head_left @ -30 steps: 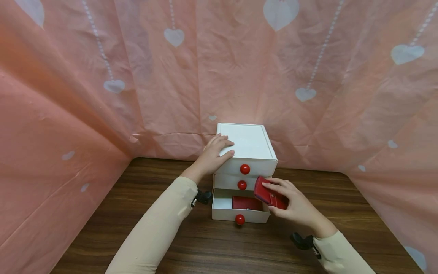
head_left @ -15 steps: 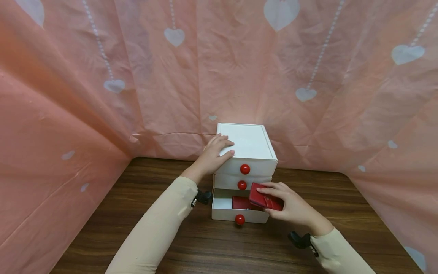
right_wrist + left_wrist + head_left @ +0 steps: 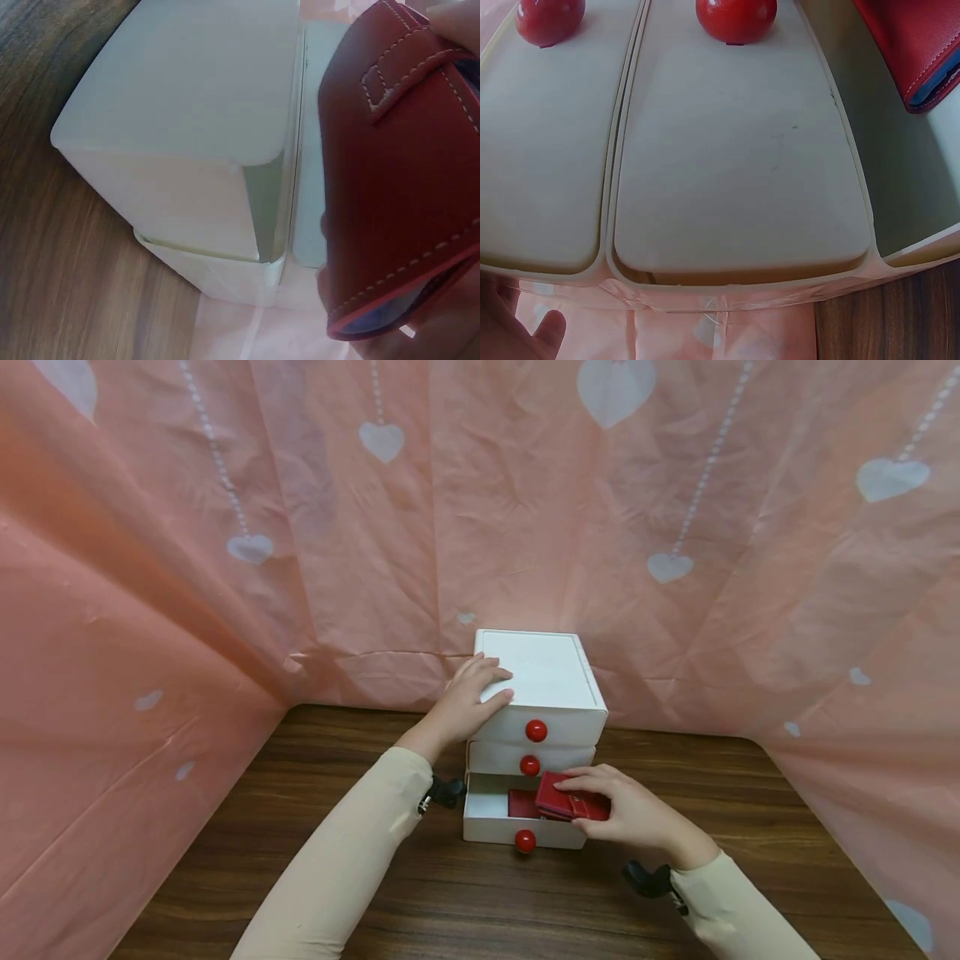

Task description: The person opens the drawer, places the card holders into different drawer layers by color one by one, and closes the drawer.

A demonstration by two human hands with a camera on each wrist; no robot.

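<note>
My left hand rests on the left edge of a small white drawer cabinet, fingers over its top. The cabinet's bottom drawer is pulled out; the two above are closed. Inside it lies a dark red wallet. My right hand grips a brighter red wallet over the right part of this drawer, partly covering the wallet below. The right wrist view shows the held wallet's stitched strap. Whether the two wallets touch I cannot tell.
Each drawer front has a round red knob. The cabinet stands on a dark wooden table. Behind it hangs a pink curtain with white hearts, which also closes off both sides.
My right hand has moved left and down, bringing the brighter red wallet from beside the middle drawer to over the open bottom drawer. The left hand has stayed in place.
</note>
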